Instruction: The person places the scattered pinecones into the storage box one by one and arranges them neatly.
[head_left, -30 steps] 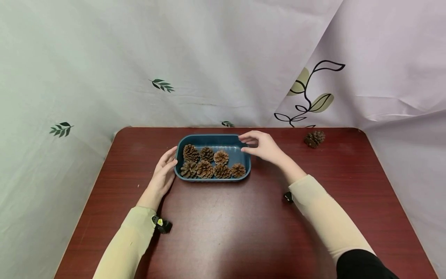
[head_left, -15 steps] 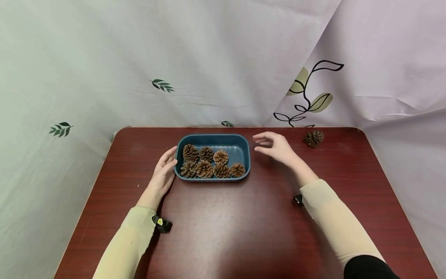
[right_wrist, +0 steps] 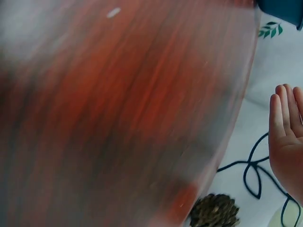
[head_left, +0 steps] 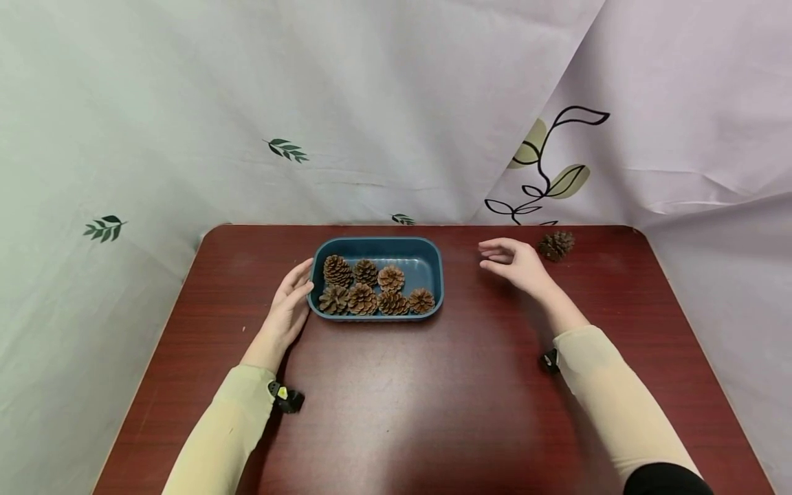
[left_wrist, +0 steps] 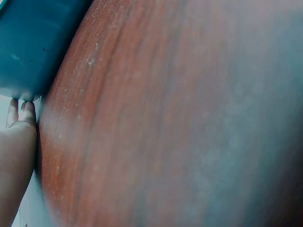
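Observation:
A dark blue rectangular tray (head_left: pixel 422 273) stands near the back of the table and holds several brown pine cones (head_left: pixel 362 300). They sit in two rows, and the tray's back right part shows bare bottom. My left hand (head_left: pixel 288 306) touches the tray's left end, its fingertips and thumb at the rim. The left wrist view shows the fingers (left_wrist: pixel 29 112) nearly straight against the tray wall. To the right of the tray, my right hand (head_left: pixel 521 265) hovers with loosely extended fingers and nothing in them. A lone pine cone (head_left: pixel 556 245) lies just beyond its knuckles.
The dark red wooden table (head_left: pixel 383 392) has its back edge close behind the tray and the lone cone. A pale curtain (head_left: pixel 371 103) with leaf prints hangs behind it. Black wrist cameras sit on both sleeves.
My right hand has moved right, from over the tray's right end to close by the lone pine cone. The left hand and the tray have stayed in place.

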Available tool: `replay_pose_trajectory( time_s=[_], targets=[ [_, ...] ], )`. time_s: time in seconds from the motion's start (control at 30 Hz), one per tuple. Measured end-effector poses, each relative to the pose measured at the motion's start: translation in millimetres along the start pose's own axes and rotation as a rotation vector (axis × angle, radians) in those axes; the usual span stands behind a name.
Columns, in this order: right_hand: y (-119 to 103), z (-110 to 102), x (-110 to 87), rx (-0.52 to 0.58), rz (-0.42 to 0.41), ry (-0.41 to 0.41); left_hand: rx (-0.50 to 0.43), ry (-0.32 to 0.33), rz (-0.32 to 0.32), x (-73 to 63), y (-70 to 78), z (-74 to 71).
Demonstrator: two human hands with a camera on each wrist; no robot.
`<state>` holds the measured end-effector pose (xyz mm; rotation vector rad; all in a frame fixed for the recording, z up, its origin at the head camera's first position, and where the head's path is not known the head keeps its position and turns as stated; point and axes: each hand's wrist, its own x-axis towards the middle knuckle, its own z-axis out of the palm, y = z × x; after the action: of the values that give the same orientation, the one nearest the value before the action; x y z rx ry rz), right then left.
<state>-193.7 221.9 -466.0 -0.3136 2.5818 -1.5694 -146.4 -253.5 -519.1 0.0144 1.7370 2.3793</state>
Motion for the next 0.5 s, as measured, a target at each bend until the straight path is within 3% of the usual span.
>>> replay_pose_trajectory(
  time_s=[0.5],
  targets=[
    [20.6, -42.5, -26.3, 0.072, -0.002, 0.103, 0.002, 0.010, -0.015, 1.3, -0.1, 0.2]
  ],
)
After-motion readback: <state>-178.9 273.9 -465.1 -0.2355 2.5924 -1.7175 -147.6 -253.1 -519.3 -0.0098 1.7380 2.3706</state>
